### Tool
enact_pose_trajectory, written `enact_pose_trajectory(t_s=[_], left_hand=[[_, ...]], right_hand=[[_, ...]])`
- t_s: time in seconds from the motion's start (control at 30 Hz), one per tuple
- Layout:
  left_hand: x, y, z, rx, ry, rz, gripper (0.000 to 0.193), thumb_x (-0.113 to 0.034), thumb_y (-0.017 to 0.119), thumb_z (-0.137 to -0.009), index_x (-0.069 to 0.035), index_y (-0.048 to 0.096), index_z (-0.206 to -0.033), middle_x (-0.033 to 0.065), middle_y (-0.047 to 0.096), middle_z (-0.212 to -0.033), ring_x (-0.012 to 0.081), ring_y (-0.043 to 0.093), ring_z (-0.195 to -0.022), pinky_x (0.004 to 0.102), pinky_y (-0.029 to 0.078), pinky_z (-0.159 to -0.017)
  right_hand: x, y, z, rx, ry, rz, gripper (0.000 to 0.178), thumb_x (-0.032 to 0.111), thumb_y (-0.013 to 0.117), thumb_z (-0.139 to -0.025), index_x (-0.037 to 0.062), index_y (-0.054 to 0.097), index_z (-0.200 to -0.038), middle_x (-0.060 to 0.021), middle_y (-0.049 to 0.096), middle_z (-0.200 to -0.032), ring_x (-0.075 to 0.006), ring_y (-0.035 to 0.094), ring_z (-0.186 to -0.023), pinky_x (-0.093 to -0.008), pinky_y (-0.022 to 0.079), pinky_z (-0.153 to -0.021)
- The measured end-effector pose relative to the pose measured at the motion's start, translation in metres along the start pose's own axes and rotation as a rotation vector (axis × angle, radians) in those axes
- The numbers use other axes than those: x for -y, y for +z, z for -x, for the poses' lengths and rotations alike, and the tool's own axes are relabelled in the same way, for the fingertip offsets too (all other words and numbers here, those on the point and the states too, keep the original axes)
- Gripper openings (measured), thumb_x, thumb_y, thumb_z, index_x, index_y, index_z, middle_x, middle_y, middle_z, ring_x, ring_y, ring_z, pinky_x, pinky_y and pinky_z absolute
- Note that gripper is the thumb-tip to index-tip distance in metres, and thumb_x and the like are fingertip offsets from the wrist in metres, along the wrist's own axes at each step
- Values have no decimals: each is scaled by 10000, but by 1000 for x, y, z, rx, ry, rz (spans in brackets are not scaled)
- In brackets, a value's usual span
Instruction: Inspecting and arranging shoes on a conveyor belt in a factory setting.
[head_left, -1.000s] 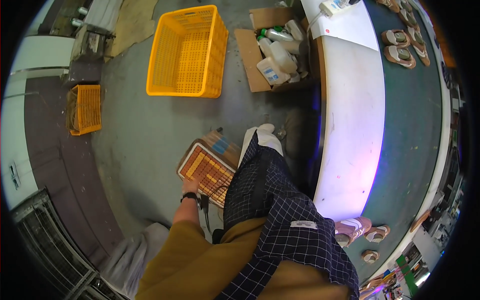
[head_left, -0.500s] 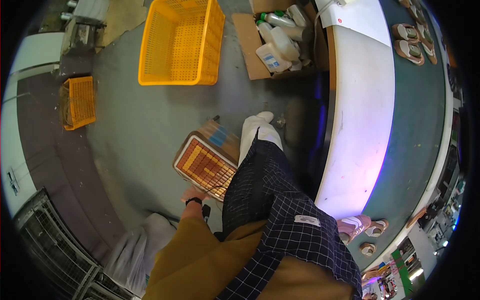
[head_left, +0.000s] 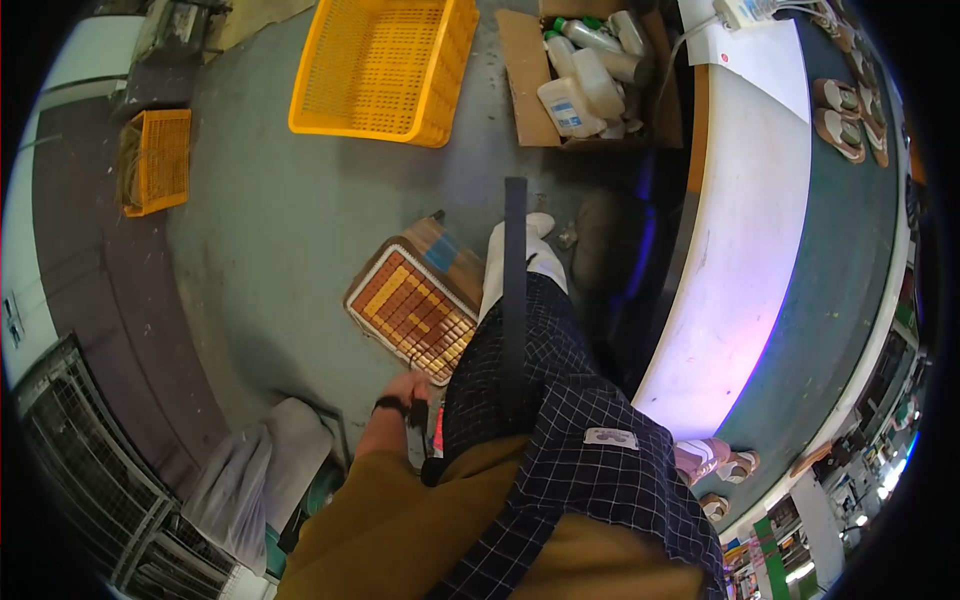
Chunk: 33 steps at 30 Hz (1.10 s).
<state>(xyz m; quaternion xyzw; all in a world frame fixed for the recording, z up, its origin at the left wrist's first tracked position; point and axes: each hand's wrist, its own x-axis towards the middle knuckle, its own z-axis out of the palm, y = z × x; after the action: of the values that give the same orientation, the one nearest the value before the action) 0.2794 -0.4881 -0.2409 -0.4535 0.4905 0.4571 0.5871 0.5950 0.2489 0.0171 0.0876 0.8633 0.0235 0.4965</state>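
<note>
My left hand [head_left: 408, 387], with a dark band [head_left: 389, 403] on its wrist, is low beside my thigh, near the near corner of a tile-beaded seat mat [head_left: 412, 312]. Its fingers look curled; what they hold, if anything, I cannot make out. A small dark piece [head_left: 419, 412] shows just below them. The brown and yellow mat lies on a cardboard box [head_left: 440, 250], partly hidden by my checked apron [head_left: 510, 350]. A dark strap [head_left: 515, 240] hangs upright in front of my leg. My right hand does not show.
A yellow plastic crate [head_left: 375, 128] stands ahead, with a carton [head_left: 525, 85] of bottles to its right. A white-edged conveyor [head_left: 745, 220] carrying shoes [head_left: 838, 118] runs along the right. A smaller orange crate [head_left: 165, 160], wire rack [head_left: 75, 470] and grey-covered seat [head_left: 300, 440] are left.
My left hand has moved slightly right, closer to my apron, and is less blurred. The dark strap has come into view. My view has shifted, with the crate and carton now higher.
</note>
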Motion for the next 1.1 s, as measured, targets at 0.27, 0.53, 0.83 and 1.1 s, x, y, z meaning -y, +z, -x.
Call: enact_pose_trajectory(t_s=[0.27, 0.53, 0.83, 1.1], left_hand=[[-280, -37, 100, -118, 403, -571, 204, -279, 647, -804, -82, 694, -834, -84, 389, -485, 44, 281, -404, 236, 201, -382], [-354, -47, 242, -262, 172, -902, 65, -114, 724, -732, -62, 708, -768, -47, 469, -486, 48, 320, -395, 230, 212, -376], [-394, -83, 327, -726, 17, -1219, 114, -145, 758, -646, -76, 690, -705, -10, 519, -534, 115, 441, -473, 299, 324, -416], [-458, 16, 385, -481, 493, -1032, 97, -49, 705, -684, 13, 658, -743, -16, 563, -568, 70, 476, -484, 239, 355, -428]], right_hand=[[2, 22, -12, -71, 20, -32, 255, 201, 694, -599, 144, 667, -846, -88, 639, -762, -286, 619, -696, -385, 504, -647], [53, 88, 24, -105, 130, -166, 264, 205, 693, -593, 153, 670, -851, -87, 638, -756, -289, 617, -694, -383, 502, -645], [77, 132, 58, -141, 245, -244, 275, 209, 692, -586, 164, 675, -857, -86, 638, -750, -293, 615, -691, -381, 500, -643], [116, 167, 188, -134, 488, -293, 285, 213, 690, -581, 174, 678, -863, -85, 637, -745, -297, 614, -689, -379, 499, -641]])
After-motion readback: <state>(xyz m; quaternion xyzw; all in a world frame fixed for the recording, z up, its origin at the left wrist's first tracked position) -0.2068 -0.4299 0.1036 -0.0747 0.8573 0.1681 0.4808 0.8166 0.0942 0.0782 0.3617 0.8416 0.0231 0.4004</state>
